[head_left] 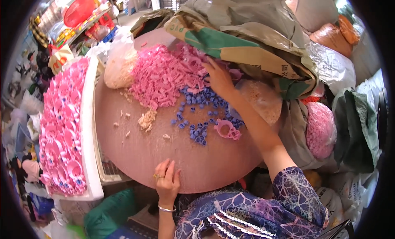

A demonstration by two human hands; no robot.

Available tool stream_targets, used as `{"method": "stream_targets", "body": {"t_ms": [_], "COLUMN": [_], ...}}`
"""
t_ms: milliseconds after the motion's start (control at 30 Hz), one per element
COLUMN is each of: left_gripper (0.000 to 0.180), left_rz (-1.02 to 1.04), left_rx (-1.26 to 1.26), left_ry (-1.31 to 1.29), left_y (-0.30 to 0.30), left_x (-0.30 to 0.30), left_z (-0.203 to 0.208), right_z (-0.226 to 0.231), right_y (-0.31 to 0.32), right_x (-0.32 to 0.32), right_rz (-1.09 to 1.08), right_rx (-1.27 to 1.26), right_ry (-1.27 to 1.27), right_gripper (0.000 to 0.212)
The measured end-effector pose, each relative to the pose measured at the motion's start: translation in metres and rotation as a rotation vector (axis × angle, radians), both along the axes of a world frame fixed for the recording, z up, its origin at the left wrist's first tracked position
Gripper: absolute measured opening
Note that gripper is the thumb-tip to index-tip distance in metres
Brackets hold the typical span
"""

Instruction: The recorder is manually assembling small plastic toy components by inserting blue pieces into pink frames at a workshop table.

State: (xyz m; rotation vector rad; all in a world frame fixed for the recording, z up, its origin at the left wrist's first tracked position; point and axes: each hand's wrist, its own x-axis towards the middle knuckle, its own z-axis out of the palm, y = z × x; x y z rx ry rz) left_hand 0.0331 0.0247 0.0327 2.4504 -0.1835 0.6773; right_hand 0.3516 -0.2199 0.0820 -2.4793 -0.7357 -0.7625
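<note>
My right hand point(219, 77) reaches across the round table point(140, 169) to the far side of a heap of small pink plastic pieces point(158, 74). Its fingers are stretched out and spread among the pieces; the tips are partly hidden. Below that heap lie many small blue plastic caps point(199, 132). A pink ring-shaped plastic part point(225, 128) with a decorated end lies beside them. At the table's near edge rests my left hand point(167, 183), fingers loosely bent and apart, with nothing in it. Small cream-coloured pieces point(147, 120) sit in a little cluster mid-table.
To the left stands a white tray point(91, 136) filled with pink ring-shaped parts point(61, 136). A clear bag of cream pieces point(119, 68) leans on the pink heap. A large brown and green sack point(247, 49) overhangs the far right. Another bag of pink pieces point(321, 130) stands at right.
</note>
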Motion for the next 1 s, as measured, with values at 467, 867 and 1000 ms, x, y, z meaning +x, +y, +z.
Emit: {"method": "stream_targets", "body": {"t_ms": [467, 867, 1000], "left_gripper": [0.027, 0.056, 0.079], "left_rz": [0.153, 0.217, 0.279], "left_rx": [-0.213, -0.114, -0.027], "left_ry": [-0.186, -0.259, -0.266], "left_y": [0.002, -0.002, -0.007], "left_x": [0.008, -0.008, -0.015], "left_z": [0.002, -0.010, -0.009], "right_z": [-0.026, -0.018, -0.032], "right_y": [0.057, 0.052, 0.062], "right_x": [-0.227, -0.179, -0.184], "right_rz": [0.590, 0.178, 0.084], "right_rx": [0.053, 0.027, -0.120], "right_ry": [0.107, 0.187, 0.201], "right_gripper": [0.026, 0.024, 0.023]}}
